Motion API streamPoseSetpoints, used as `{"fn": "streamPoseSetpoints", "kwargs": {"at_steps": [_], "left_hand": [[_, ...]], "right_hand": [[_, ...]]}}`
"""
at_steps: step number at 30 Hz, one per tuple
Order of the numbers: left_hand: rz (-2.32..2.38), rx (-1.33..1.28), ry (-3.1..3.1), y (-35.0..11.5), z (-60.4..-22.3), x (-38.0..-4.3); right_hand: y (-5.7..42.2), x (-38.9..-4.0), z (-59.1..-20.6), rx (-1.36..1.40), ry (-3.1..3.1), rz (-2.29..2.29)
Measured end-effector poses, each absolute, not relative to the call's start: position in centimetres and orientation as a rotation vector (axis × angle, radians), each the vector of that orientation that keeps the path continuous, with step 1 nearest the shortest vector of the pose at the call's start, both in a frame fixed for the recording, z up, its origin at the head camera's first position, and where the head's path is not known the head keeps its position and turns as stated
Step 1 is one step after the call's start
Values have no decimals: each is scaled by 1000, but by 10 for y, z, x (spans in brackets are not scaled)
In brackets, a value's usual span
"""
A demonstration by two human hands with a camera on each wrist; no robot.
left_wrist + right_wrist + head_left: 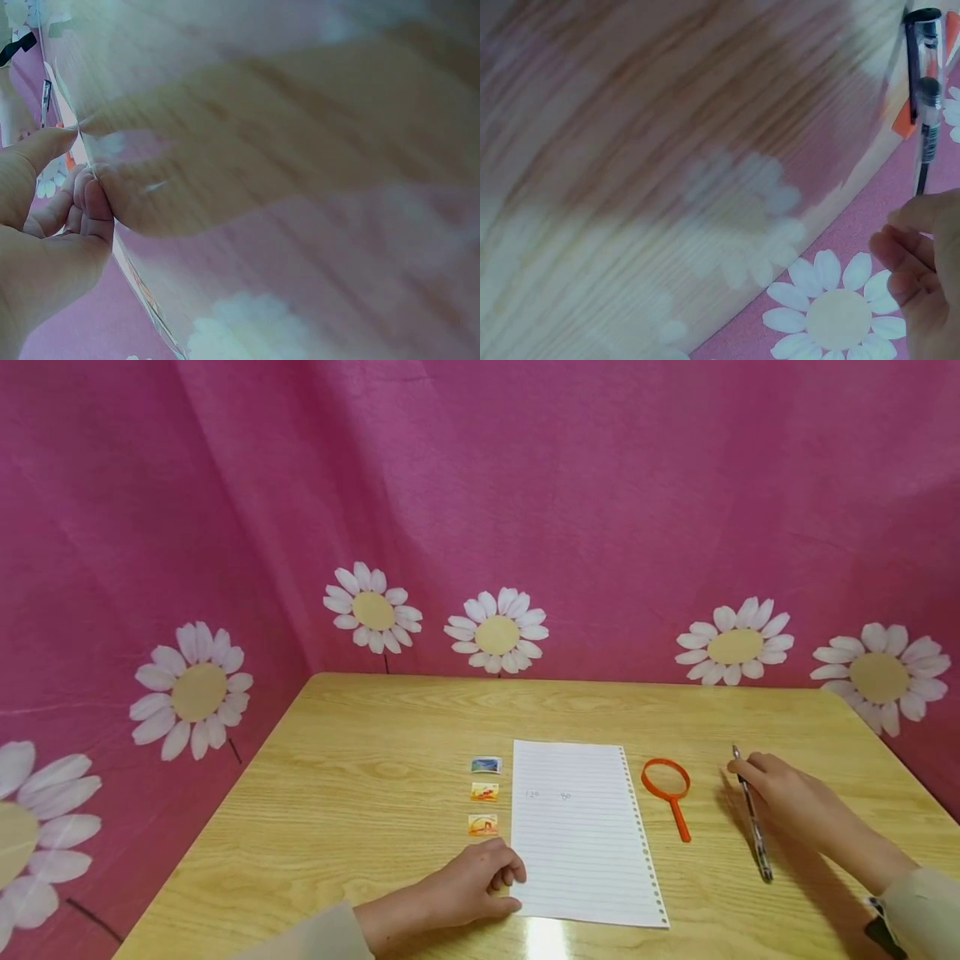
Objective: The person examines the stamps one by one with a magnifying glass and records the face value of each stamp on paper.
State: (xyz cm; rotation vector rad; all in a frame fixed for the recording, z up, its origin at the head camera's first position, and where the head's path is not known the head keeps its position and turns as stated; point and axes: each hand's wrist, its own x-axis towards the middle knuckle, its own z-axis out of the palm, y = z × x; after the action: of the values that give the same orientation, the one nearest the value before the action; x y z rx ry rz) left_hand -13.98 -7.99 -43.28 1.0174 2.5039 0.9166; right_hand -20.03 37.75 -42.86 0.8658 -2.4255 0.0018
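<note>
My right hand (783,797) pinches a clear pen (752,818) between thumb and fingers over the right part of the table. The pen's black-clipped end (924,64) points away from the fingers, toward the table's near side. My left hand (480,878) rests at the lower left edge of a lined sheet of paper (577,860), fingers loosely bent and touching it. Faint handwritten figures stand near the sheet's upper part. Left of the sheet, three small stamps lie in a column: a blue-green one (486,765), a yellow-red one (484,792) and an orange-yellow one (483,825).
Between the paper and my right hand lies an orange-red magnifying glass (678,814), its handle toward me. The light wooden table (360,760) meets a pink curtain (600,510) with white daisies at the back and sides. Glare shows on the tabletop below the paper.
</note>
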Motion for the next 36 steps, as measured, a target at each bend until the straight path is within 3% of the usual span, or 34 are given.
{"fn": "streamPoseSetpoints", "kwargs": {"at_steps": [7, 13, 28, 36], "left_hand": [[914, 1010, 2502, -80, -432, -140], [913, 1006, 2507, -80, -432, -140], [942, 1009, 2487, -80, -433, -141], [921, 1016, 2504, -81, -434, -141]], "right_hand": [[375, -195, -423, 867, -2362, 80], [360, -187, -422, 819, -2389, 410], [320, -175, -402, 324, -2586, 1106], [315, -181, -402, 98, -2496, 1806]]}}
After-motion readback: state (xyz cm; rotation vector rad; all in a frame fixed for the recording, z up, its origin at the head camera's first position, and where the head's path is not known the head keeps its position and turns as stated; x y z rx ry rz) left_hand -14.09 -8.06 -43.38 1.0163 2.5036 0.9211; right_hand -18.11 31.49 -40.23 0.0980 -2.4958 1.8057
